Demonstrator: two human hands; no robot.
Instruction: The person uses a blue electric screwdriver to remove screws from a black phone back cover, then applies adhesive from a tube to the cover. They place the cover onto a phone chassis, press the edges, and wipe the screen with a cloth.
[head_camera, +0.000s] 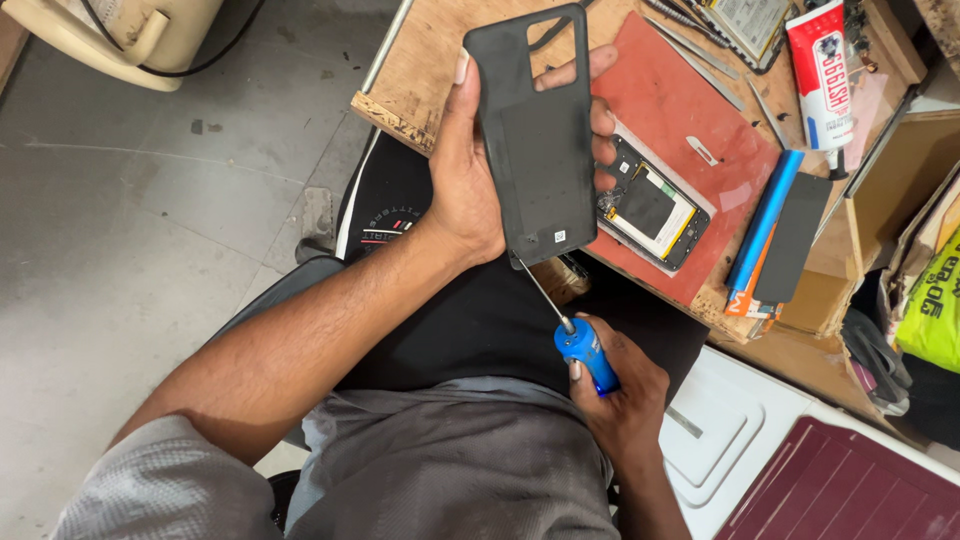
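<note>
My left hand (470, 180) holds a dark grey phone back cover (535, 130) upright over the bench edge, inner side toward me, fingers wrapped round its right edge. My right hand (625, 400) grips a blue-handled screwdriver (585, 355) low, near my lap. Its thin metal shaft points up and to the left, and its tip touches the cover's bottom edge. On the red mat (670, 90) just to the right lies an opened phone body (655, 210) with its battery and boards exposed.
The wooden bench (420, 70) carries tweezers (700, 50), a small blade, a white glue tube (822, 75), a blue tool and a dark flat slab (790, 235). White trays (720, 430) and a maroon case (850, 490) sit below right. Grey floor lies to the left.
</note>
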